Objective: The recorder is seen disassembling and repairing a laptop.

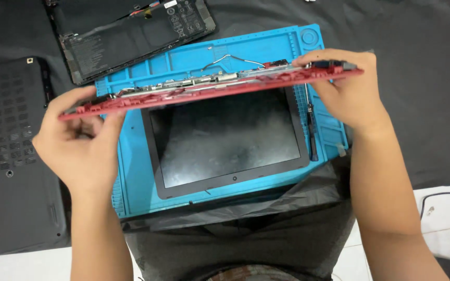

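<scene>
My left hand point(79, 148) pinches the left end of a thin red laptop shell point(209, 88), raised edge-on over the blue mat point(131, 192) and dark screen point(225, 138). My right hand point(347, 91) clamps its right end. It looks light, flexible, probably fragile; the ends seem safest.
</scene>
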